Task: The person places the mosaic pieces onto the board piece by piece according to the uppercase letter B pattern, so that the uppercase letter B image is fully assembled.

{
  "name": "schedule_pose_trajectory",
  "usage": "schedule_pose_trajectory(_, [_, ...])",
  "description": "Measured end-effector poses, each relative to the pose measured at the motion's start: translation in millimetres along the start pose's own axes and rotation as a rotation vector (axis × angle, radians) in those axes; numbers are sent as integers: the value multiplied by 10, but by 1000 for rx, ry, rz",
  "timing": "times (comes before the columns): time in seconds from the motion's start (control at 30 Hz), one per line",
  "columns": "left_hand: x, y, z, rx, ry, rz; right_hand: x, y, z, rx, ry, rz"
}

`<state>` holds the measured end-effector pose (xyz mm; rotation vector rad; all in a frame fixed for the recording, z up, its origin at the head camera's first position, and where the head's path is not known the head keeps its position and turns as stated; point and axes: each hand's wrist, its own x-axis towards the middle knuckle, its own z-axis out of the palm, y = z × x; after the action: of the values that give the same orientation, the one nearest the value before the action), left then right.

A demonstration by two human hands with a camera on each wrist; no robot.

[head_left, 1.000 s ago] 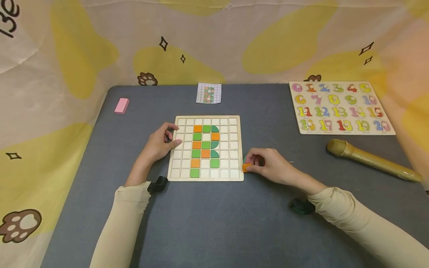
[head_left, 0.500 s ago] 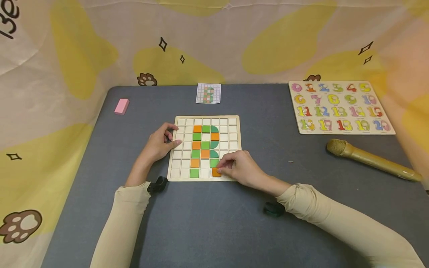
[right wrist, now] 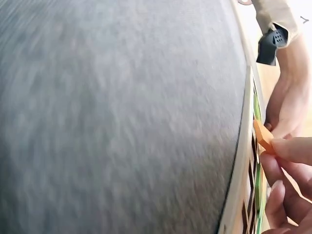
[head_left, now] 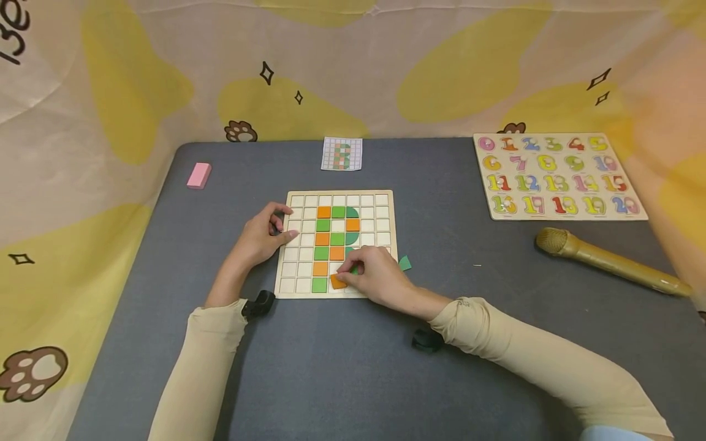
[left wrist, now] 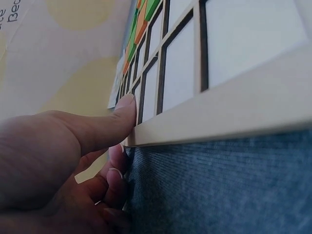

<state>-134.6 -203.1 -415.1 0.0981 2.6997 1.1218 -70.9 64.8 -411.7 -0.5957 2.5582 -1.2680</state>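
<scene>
The wooden grid board lies on the grey table, with orange, green and teal tiles in several of its cells. My left hand holds the board's left edge; in the left wrist view the thumb lies over the rim and the other fingers curl against its side. Between thumb and fingertips my right hand pinches an orange square tile. That tile is tilted over the bottom row, beside a seated green tile. The right hand covers part of the board's lower right.
A teal quarter-round tile lies just off the board's right edge. Behind the board is a pattern card. A pink block sits at the back left. On the right are a number puzzle board and a gold microphone.
My right hand has moved left with the orange tile, from beside the board to over its bottom row. The teal tile now shows on the table. The left hand stays at the edge.
</scene>
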Motion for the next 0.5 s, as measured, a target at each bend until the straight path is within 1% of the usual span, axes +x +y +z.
schedule_pose_trajectory(0.17, [11, -4, 4, -3, 0, -2, -5, -22, 66, -124, 17, -40])
schedule_pose_trajectory(0.27, [15, -11, 3, -4, -1, -2, -6, -13, 68, -170, 21, -64])
schedule_pose_trajectory(0.4, [11, -21, -5, -3, -2, 8, -10, 35, -8, -166, 4, -76])
schedule_pose_trajectory(0.5, [11, -17, -7, -2, -6, 11, -30, 118, -132, -135, -2, -72])
